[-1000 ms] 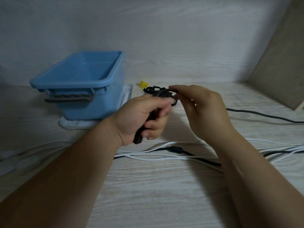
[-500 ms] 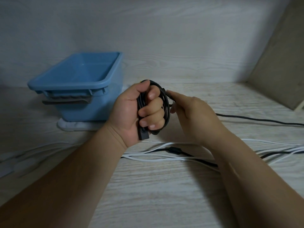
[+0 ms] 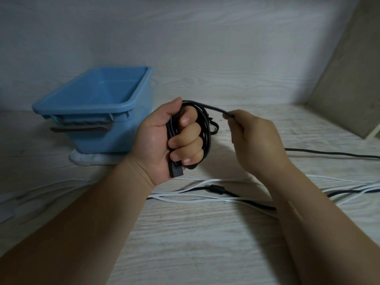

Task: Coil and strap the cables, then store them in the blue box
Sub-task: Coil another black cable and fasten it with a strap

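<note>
left hand (image 3: 164,138): fingers curled round a round coil of smooth black cable (image 3: 206,130); rectangular plug (image 3: 175,170) pokes below the fist | right hand (image 3: 257,140): pinches the coil's thin loose end, just right of it | blue box (image 3: 82,109): glossy plastic, rectangular, open-topped; behind the left hand on the pale wood-grain worktop (image 3: 185,243) | white cables (image 3: 195,197): slack, lying on the worktop under both wrists

place: plain indoor corner | evidence: pale wood-grain surface (image 3: 185,243), matching wall (image 3: 205,38)
</note>
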